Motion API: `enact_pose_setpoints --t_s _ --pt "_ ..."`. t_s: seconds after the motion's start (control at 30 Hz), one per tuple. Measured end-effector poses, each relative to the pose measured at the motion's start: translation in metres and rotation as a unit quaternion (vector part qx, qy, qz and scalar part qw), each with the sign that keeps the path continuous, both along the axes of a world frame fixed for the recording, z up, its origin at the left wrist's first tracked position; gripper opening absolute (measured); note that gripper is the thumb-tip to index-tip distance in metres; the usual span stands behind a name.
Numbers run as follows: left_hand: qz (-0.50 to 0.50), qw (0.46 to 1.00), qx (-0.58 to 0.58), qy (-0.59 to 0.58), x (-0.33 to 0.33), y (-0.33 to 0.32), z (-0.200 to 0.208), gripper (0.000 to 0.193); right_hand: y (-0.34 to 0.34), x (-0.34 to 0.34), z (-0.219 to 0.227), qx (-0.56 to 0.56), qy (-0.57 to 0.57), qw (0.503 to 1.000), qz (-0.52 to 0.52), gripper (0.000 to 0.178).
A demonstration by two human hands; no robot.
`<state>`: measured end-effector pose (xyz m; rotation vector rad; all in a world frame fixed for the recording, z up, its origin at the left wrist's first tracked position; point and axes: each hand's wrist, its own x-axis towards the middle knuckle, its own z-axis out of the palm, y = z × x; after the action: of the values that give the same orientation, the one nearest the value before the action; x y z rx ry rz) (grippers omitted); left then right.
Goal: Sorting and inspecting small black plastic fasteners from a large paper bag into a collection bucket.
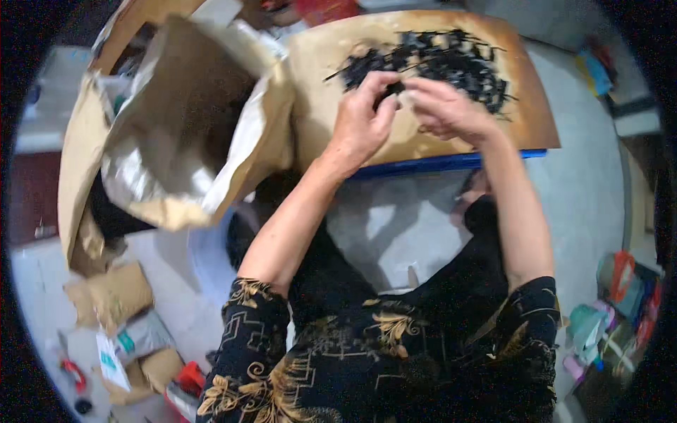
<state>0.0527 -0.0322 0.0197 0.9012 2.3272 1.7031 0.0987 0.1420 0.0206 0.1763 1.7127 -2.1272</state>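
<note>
Over the worn brown wooden board point(324, 63), seen from the head camera, the left hand point(363, 116) and right hand point(444, 106) meet, both pinching one small black plastic piece point(393, 89) between thumb and fingertips. Just beyond lies a heap of black plastic parts point(451, 60). Left of the board gapes an open brown paper sack point(183, 120) with silvery lining.

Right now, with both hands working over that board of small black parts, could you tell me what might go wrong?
1. The left hand and right hand pinch one small black piece between them; it could slip and drop to the floor.
2. The black pile spreads toward the far edge of the board, so a nudge might scatter parts.
3. The open paper sack leans beside the board and may tip.
</note>
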Motion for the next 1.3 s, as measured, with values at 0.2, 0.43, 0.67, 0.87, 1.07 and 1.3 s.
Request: enact_pose_setpoints --t_s 0.2,0.43,0.67,0.87,1.07,1.3 --pt "0.118 0.987 -0.009 -0.109 0.081 -0.149 0.049 0.024 -0.001 0.007 -0.003 0.091 0.039 0.995 -0.004 0.026" --pt "0.321 0.93 -0.096 -0.153 0.136 -0.332 -0.011 0.025 -0.009 0.015 -0.009 0.09 0.035 0.995 -0.019 0.028" --pt "0.376 0.881 -0.278 0.071 0.128 -0.341 -0.053 0.027 0.0 0.015 -0.019 0.09 0.012 0.995 -0.051 0.024" --pt "0.182 0.95 -0.159 0.196 0.118 -0.195 0.024 0.015 0.011 0.007 -0.023 0.073 0.025 0.989 -0.129 0.02" --pt "0.073 0.985 -0.145 0.056 0.007 -0.069 -0.016 0.038 0.014 0.006 -0.004 -0.007 0.044 0.988 -0.145 0.018" --pt "0.258 0.945 -0.132 -0.152 -0.125 -0.017 -0.107 0.04 0.028 -0.005 0.008 0.011 0.047 0.986 -0.156 0.019"
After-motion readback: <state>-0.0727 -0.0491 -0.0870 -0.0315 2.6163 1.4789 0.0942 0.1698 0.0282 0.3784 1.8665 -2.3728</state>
